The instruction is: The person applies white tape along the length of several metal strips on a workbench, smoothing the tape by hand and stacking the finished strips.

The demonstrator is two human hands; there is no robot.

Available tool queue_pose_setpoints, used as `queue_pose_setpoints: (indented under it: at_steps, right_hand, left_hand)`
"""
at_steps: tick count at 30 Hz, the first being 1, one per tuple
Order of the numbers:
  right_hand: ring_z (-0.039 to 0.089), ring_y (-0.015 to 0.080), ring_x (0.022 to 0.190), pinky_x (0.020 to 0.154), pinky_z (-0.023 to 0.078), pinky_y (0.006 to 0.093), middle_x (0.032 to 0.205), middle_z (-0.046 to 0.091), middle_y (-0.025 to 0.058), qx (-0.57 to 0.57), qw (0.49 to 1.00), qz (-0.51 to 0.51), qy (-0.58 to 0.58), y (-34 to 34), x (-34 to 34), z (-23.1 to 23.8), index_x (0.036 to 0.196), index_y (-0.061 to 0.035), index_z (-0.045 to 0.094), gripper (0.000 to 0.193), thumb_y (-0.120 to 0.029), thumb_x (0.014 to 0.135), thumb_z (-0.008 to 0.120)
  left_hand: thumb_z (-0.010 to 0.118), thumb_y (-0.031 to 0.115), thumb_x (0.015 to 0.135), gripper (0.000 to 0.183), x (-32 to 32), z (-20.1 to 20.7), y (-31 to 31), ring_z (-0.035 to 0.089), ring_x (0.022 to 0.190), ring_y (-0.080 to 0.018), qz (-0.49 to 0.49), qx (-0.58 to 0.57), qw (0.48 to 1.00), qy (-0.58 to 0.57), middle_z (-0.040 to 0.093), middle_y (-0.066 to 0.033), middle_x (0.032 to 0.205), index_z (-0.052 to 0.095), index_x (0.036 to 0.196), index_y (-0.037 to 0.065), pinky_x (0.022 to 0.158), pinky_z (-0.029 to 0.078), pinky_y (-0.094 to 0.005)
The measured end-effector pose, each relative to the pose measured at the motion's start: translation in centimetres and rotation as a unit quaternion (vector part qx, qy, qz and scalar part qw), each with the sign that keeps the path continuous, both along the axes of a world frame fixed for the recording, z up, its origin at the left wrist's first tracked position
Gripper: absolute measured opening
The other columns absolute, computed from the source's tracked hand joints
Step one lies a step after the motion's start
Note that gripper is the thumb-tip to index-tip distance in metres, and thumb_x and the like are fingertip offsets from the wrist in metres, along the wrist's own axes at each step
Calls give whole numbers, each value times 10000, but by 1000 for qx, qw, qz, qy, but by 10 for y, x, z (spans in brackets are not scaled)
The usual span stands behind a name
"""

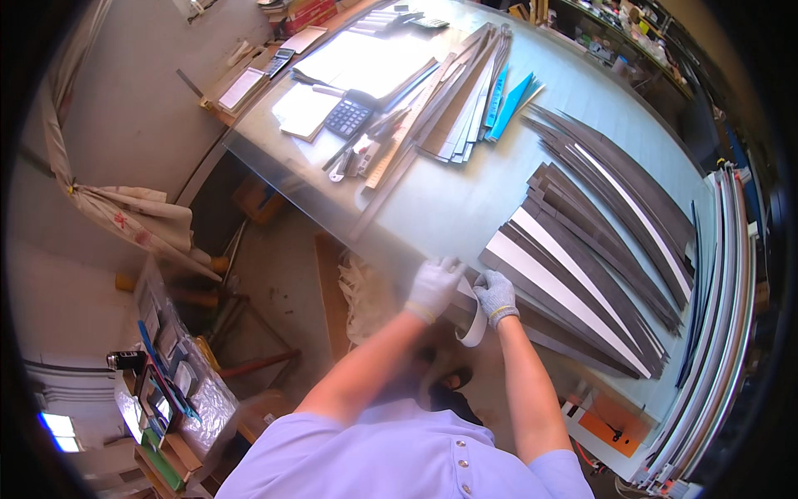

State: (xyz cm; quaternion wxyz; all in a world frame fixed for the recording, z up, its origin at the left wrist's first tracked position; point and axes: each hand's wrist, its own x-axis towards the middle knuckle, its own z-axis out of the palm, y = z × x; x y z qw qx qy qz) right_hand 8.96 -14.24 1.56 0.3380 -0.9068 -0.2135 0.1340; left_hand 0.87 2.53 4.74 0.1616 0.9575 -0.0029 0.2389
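My two gloved hands are close together at the near edge of the glass-topped table (pixel 416 218). A narrow white strip (pixel 474 331) curls down between them in a loop. My right hand (pixel 496 296), in a grey knitted glove, has its fingers closed on this strip. Just left of it is my left hand (pixel 435 289), in a whiter glove, beside the strip's upper part; motion blurs its fingers, so its grip is unclear. A dark flat strip (pixel 540 334) lies at the edge by my right hand. Further right, several grey and white strips (pixel 573 249) are fanned out in layers.
A calculator (pixel 348 116), papers (pixel 374 54), a wooden ruler (pixel 397 150) and a bundle of long strips (pixel 461 91) occupy the far left. Blue pieces (pixel 509 106) lie beside them. Long rails (pixel 706 333) line the right edge. A cluttered side table (pixel 208 407) stands lower left.
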Motion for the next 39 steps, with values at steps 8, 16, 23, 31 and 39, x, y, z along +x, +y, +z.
queue_pose_setpoints:
  at_steps: [8, 16, 23, 31, 39]
  right_hand:
    - [694, 354, 909, 830, 551, 446, 897, 720, 169, -57, 998, -13, 25, 5, 7, -10, 844, -67, 720, 158, -182, 750, 775]
    - [692, 372, 944, 856, 550, 456, 930, 731, 176, -79, 996, -26, -43, 3, 9, -24, 831, -93, 725, 163, -240, 768, 754]
    - [687, 376, 965, 882, 544, 468, 966, 730, 175, -89, 996, -24, 18, 11, 8, -2, 867, -97, 732, 152, -223, 782, 737]
    - [688, 377, 965, 887, 545, 460, 969, 729, 188, 4, 999, -40, 28, 5, -1, 9, 871, -84, 725, 148, -199, 779, 738]
    - [622, 110, 752, 731, 520, 288, 785, 695, 41, 249, 959, -111, 77, -40, -8, 44, 862, -15, 731, 109, -114, 837, 768]
  left_hand:
    - [654, 142, 788, 121, -3, -27, -13, 613, 1178, -330, -52, -43, 998, 11, 661, -111, 1235, 729, 870, 95, 975, 501, -469]
    - [674, 116, 758, 117, -41, -26, 4, 637, 1088, -334, 2, -43, 997, -64, 675, -106, 1158, 713, 867, 97, 936, 504, -473]
    - [701, 54, 749, 147, -96, -15, 30, 607, 1136, -357, 36, -32, 999, -19, 657, -125, 1140, 700, 889, 97, 965, 486, -469]
    - [647, -110, 797, 263, -216, 6, 150, 630, 1119, -257, 281, -208, 932, -95, 665, -113, 1117, 764, 984, 32, 1004, 505, -363]
    - [652, -83, 842, 230, -223, 109, 217, 642, 1109, -215, 248, -276, 912, -173, 664, -86, 1192, 753, 1041, -30, 1036, 488, -336]
